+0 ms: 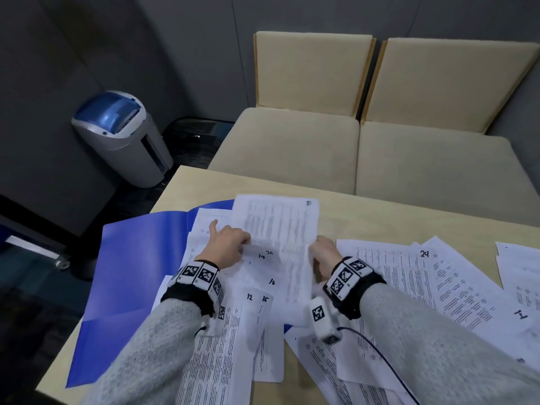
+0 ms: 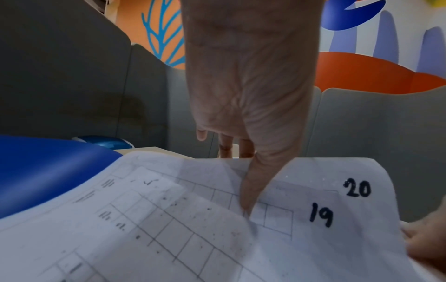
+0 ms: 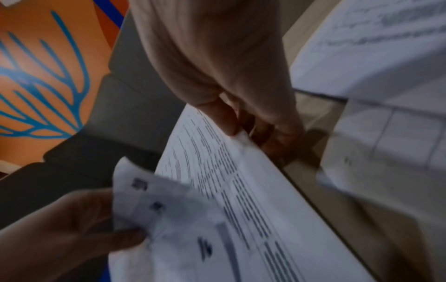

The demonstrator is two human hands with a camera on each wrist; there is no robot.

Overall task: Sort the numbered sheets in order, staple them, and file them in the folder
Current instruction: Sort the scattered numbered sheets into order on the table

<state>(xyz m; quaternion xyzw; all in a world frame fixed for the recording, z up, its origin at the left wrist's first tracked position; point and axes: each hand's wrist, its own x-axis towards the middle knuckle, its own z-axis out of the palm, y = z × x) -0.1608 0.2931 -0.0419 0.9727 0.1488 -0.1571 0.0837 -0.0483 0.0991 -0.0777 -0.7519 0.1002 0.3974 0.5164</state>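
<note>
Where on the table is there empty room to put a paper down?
Bare tan wooden table shows along the far edge, between the sheet held in both hands and the beige seat cushions. A smaller patch lies at the near left corner, beside the open blue plastic folder. The middle and right are crowded with scattered white numbered sheets.

walls: dark grey panels (image 1: 87,54) beyond the hands, a seam running down them
mural: orange wall with blue branching shapes (image 2: 159,34) above the grey panels
seating: two beige cushioned seats (image 1: 292,147) just past the table's far edge
table: pale wood top (image 1: 380,211)
floor: dark, to the left
light: dim, even
</note>
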